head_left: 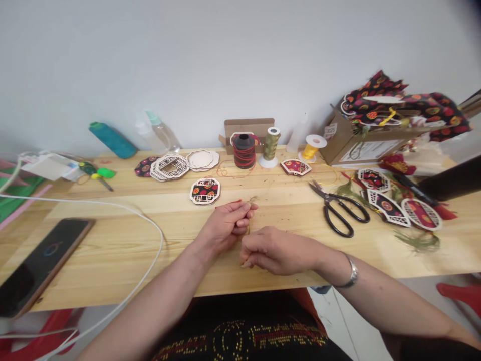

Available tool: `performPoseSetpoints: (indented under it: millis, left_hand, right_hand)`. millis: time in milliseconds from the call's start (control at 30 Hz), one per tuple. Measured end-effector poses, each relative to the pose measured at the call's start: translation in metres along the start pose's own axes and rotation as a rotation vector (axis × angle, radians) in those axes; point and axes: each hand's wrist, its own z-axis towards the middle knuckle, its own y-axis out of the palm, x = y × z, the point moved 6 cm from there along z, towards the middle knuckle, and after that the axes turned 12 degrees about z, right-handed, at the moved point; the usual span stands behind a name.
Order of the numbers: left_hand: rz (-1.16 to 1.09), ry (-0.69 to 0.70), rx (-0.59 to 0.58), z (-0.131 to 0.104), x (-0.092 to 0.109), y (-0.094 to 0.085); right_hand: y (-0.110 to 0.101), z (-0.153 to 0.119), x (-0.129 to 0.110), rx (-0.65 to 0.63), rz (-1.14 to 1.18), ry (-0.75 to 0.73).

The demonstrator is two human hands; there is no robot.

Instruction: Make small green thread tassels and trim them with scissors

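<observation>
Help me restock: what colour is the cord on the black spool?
The cord is dark red, clearest in the head view.

Deep-red thread (244,154), glossy-black scissors (340,205)

Thumb and index fingertip of the left hand (229,220) press together, its other fingers curled beneath them. The right hand (276,250), back upward, is bent into a loose fist just nearer the body than those fingertips; both forearms angle inward.
</observation>
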Motion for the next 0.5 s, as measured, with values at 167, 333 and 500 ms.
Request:
performPoseSetpoints:
  millis: [167, 333, 500]
  left_hand:
    - [-0.006, -0.002, 0.019, 0.0006, 0.0001, -0.0018]
    - [0.011, 0.015, 0.019, 0.0025, 0.0007, -0.0031]
    - [0.036, 0.032, 0.014, 0.0034, 0.0, -0.0031]
  right_hand:
    - [0.0041, -0.0004, 0.0037, -0.053, 0.049, 0.052]
    - [0.008, -0.001, 0.0051, -0.116, 0.103, 0.089]
    - [0.0098, -0.0004, 0.0053, -0.157, 0.11, 0.11]
